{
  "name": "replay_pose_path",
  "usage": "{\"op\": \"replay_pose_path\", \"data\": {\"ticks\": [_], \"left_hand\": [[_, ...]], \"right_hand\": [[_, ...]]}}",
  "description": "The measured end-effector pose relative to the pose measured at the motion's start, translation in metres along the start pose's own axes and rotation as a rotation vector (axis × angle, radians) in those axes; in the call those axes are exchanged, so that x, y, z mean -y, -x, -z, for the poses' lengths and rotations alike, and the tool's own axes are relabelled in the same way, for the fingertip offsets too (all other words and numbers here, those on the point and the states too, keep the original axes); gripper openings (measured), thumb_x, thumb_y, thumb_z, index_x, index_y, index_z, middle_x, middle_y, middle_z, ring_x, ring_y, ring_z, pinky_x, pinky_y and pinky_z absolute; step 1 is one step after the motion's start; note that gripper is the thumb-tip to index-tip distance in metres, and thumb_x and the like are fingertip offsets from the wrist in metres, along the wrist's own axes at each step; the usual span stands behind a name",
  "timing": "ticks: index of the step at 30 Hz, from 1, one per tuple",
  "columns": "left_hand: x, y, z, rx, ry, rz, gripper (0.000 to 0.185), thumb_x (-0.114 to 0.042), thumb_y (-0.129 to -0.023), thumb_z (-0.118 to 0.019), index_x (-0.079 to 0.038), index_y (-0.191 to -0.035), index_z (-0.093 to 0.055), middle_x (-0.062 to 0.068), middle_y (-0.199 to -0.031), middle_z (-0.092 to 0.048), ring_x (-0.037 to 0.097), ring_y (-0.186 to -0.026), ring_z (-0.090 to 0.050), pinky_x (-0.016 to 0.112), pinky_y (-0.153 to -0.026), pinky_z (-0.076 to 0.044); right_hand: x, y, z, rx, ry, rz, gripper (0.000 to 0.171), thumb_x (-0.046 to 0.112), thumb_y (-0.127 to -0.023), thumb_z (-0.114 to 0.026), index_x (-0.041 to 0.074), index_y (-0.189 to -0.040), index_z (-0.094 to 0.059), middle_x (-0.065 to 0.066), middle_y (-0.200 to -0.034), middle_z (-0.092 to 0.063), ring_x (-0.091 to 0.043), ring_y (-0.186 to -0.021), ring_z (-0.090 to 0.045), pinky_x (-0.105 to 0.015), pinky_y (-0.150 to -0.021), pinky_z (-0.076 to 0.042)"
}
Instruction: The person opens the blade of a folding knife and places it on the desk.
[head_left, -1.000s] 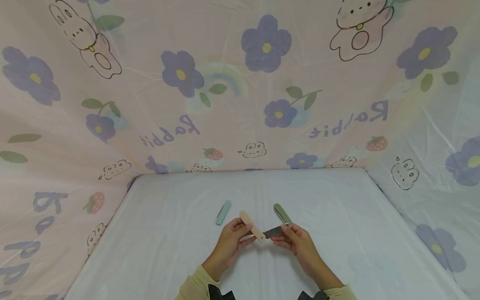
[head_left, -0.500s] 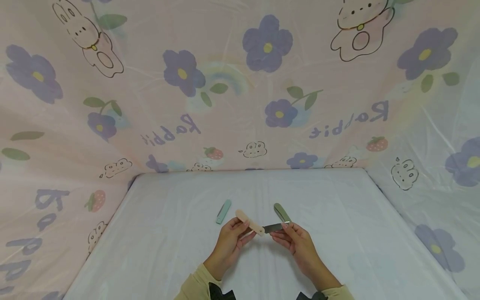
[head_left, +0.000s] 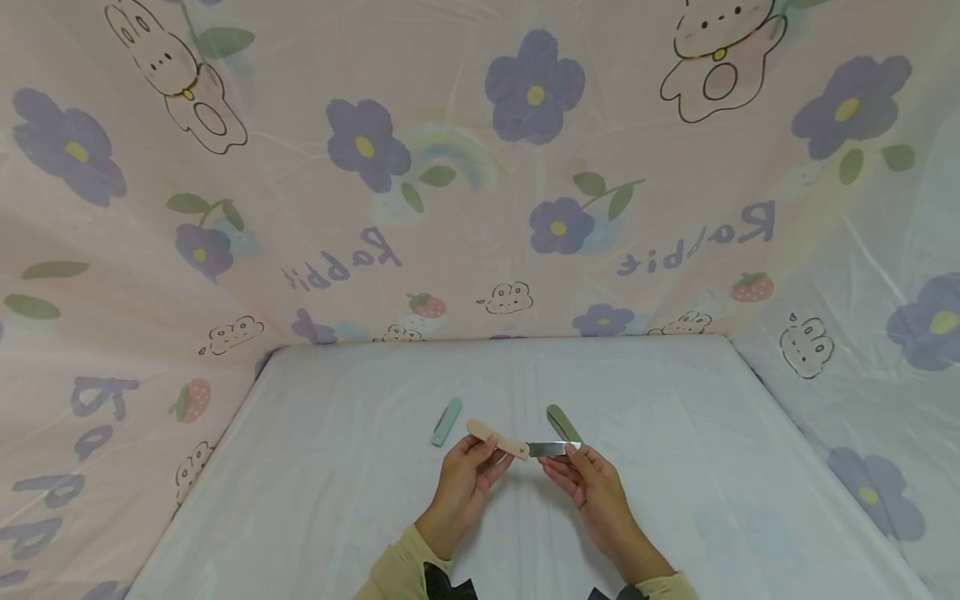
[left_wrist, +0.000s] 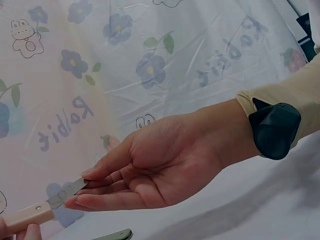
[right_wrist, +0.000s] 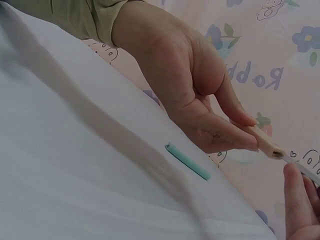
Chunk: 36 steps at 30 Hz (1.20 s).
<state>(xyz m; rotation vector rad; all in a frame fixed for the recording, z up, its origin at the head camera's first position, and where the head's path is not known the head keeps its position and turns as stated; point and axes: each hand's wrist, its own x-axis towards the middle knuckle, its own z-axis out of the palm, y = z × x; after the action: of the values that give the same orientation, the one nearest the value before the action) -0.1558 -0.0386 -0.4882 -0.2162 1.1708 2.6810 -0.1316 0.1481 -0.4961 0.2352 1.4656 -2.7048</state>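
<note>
A folding knife with a peach handle [head_left: 489, 436] is held in the air between both hands, its shiny blade [head_left: 546, 449] swung out nearly in line with the handle. My left hand [head_left: 459, 483] pinches the handle between thumb and fingers. My right hand [head_left: 598, 496] pinches the blade near its tip, thumb on top. The left wrist view shows the right hand [left_wrist: 165, 165] gripping the blade end; the right wrist view shows the left hand [right_wrist: 180, 75] on the handle.
A teal folded knife [head_left: 446, 422] lies on the white tabletop [head_left: 337, 467] beyond the left hand. An olive-green folded knife [head_left: 562, 423] lies just beyond the right hand, its near end overlapped by it. Printed curtain walls [head_left: 450, 242] enclose the table's back and sides.
The peach knife's blade and handle have swung from a bent angle to nearly straight, the handle tilting flatter. The blade now catches the light. Both hands keep their grips.
</note>
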Motion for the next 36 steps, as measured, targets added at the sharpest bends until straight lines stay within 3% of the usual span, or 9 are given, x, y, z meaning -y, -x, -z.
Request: {"op": "replay_pose_path", "data": {"ticks": [7, 14, 22, 30, 36], "left_hand": [[0.005, -0.001, -0.004, -0.063, 0.037, -0.017, 0.029, 0.001, -0.093, -0.052, 0.009, -0.118, -0.039, 0.014, -0.103, -0.053, 0.022, -0.097, -0.06, 0.044, -0.09, -0.046], [0.005, -0.002, -0.013, -0.112, 0.096, -0.052, 0.027, 0.001, -0.093, -0.052, 0.009, -0.116, -0.039, 0.014, -0.101, -0.053, 0.021, -0.093, -0.06, 0.042, -0.09, -0.046], [0.004, -0.002, -0.026, -0.115, 0.115, -0.113, 0.029, 0.002, -0.094, -0.05, 0.01, -0.118, -0.037, 0.015, -0.101, -0.048, 0.022, -0.092, -0.059, 0.043, -0.09, -0.046], [0.002, -0.004, -0.028, -0.125, 0.097, -0.099, 0.036, -0.005, -0.09, -0.059, 0.005, -0.119, -0.041, 0.017, -0.106, -0.052, 0.024, -0.097, -0.06, 0.038, -0.089, -0.047], [-0.002, -0.007, -0.031, -0.128, 0.07, -0.15, 0.037, -0.006, -0.087, -0.064, 0.008, -0.116, -0.047, 0.015, -0.106, -0.053, 0.023, -0.098, -0.059, 0.035, -0.091, -0.047]], "right_hand": [[-0.005, 0.002, -0.001, 0.044, -0.023, 0.065, 0.018, 0.012, -0.098, -0.046, -0.006, -0.1, -0.043, -0.021, -0.1, -0.065, -0.027, -0.093, -0.065, -0.037, -0.086, -0.049], [-0.009, 0.003, -0.007, 0.042, -0.072, 0.102, 0.021, 0.013, -0.099, -0.045, -0.007, -0.106, -0.04, -0.02, -0.102, -0.065, -0.027, -0.096, -0.064, -0.036, -0.087, -0.048], [-0.011, 0.003, -0.015, 0.007, -0.153, 0.179, 0.016, 0.01, -0.098, -0.046, -0.002, -0.09, -0.041, -0.029, -0.111, -0.059, -0.028, -0.095, -0.064, -0.039, -0.086, -0.047], [-0.008, -0.003, -0.016, -0.128, -0.085, 0.179, 0.026, 0.015, -0.094, -0.055, -0.008, -0.099, -0.043, -0.021, -0.1, -0.066, -0.028, -0.094, -0.065, -0.037, -0.085, -0.049], [0.002, -0.011, -0.014, -0.104, -0.028, 0.212, 0.033, 0.014, -0.095, -0.054, -0.013, -0.109, -0.043, -0.018, -0.096, -0.066, -0.028, -0.095, -0.064, -0.037, -0.085, -0.049]]}}
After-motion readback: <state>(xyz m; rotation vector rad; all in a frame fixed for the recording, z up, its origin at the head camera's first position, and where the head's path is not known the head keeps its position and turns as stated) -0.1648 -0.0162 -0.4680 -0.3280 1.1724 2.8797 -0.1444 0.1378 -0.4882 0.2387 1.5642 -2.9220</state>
